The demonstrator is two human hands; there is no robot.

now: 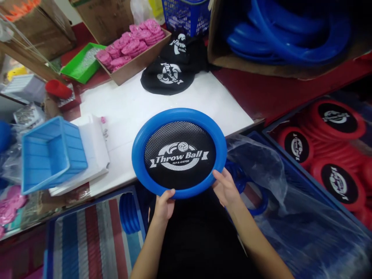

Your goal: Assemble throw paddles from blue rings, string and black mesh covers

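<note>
A round throw-ball disc [181,131] with a blue ring and black mesh centre, printed "Throw Ball Fly & Catch" in white, is held between both hands at the table's front edge. My left hand [164,205] grips the near rim at its lower left, thumb on top. At the lower right of the rim, my right hand [227,188] is closed on it, thumb also on top. The fingers under the ring are hidden. Beyond the disc, black printed mesh pieces [168,77] lie in a pile on the white tabletop [116,104].
A cardboard box [215,58] of blue rings [290,50] stands at the back right. Crates of red finished discs [337,186] sit to the right. At the left are a blue bin [46,155], a green tray [84,64] and a box of pink pieces [133,44].
</note>
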